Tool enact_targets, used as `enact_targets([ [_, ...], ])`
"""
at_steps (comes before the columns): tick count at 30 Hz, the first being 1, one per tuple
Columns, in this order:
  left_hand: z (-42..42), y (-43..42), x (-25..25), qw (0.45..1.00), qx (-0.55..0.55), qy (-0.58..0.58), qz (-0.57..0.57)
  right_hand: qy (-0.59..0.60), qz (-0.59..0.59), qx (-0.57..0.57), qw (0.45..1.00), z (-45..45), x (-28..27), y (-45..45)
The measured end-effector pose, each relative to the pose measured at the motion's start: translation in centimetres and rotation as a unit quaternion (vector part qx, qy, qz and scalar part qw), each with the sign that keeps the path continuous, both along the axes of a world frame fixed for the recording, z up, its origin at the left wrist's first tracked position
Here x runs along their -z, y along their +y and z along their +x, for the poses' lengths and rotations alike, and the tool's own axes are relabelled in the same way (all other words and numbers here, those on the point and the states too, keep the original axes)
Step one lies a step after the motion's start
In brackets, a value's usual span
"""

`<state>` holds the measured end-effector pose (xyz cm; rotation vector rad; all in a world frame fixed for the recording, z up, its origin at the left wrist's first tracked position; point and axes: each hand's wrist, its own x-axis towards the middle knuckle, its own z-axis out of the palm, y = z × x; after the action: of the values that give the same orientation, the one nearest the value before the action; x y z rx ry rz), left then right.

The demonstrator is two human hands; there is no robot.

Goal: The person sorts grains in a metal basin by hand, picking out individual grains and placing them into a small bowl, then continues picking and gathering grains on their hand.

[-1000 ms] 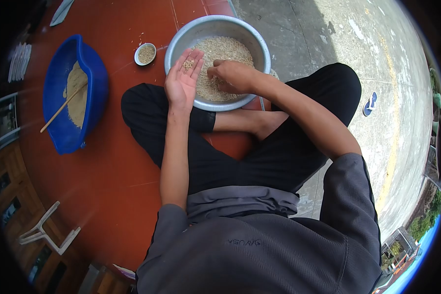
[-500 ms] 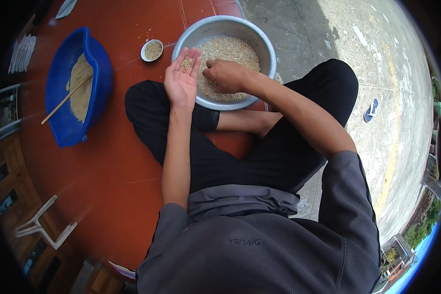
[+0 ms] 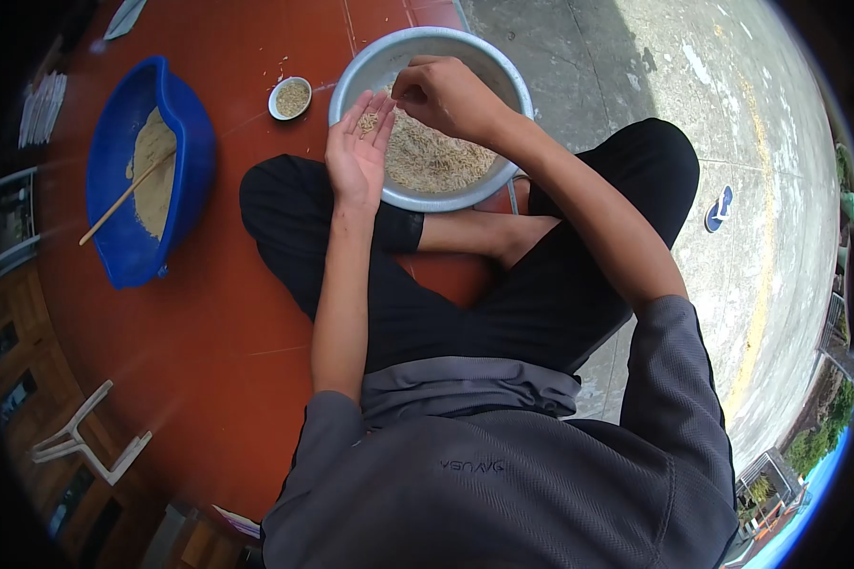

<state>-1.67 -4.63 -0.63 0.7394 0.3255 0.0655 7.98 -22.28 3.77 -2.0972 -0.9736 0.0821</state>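
My left hand [image 3: 358, 166] is palm up at the near left rim of a wide metal basin [image 3: 514, 85]. Its fingers are stretched out and carry a small heap of pale brown grains [image 3: 367, 124], which look like unhusked rice. Just beside those fingertips, my right hand [image 3: 449, 98] is held in a pinch over the basin. What lies between its fingertips is too small to make out. Below both hands, a broad layer of pale grain [image 3: 436, 156] covers the bottom of the basin, partly hidden by my right hand.
A small white bowl of grain [image 3: 290, 98] sits left of the basin, with a few grains scattered near it. Farther left, a blue tub [image 3: 192, 142] holds tan powder [image 3: 152, 190] and a wooden stick [image 3: 123, 202]. My crossed legs [image 3: 299, 218] border the basin. A sandal [image 3: 719, 211] lies at right.
My right hand has risen out of the grain and moved up and left to the fingertips of my left hand. The left hand has barely shifted.
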Motion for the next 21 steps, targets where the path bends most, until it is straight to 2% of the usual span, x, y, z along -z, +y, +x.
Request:
enact_targets([
  [4,-0.1,0.1,-0.2,1.0,0.003,0.013,0.005,-0.007,0.03,-0.027,0.999,-0.5,-0.7,1.4],
  [7,0.0,0.5,0.4,1.0,0.022,0.0,-0.021,0.041,0.035,-0.023,0.998,-0.8,0.1,1.4],
  [10,0.1,0.5,0.6,0.999,0.011,-0.009,-0.037,0.028,-0.073,0.001,0.997,-0.2,0.7,0.2],
  [13,0.2,0.5,0.5,0.999,0.01,-0.006,-0.031,0.116,-0.225,-0.034,0.967,-0.6,1.9,-1.5],
  [21,0.0,0.4,0.1,1.0,0.006,-0.009,-0.019,0.093,-0.289,-0.123,0.945,-3.4,4.8,-1.9],
])
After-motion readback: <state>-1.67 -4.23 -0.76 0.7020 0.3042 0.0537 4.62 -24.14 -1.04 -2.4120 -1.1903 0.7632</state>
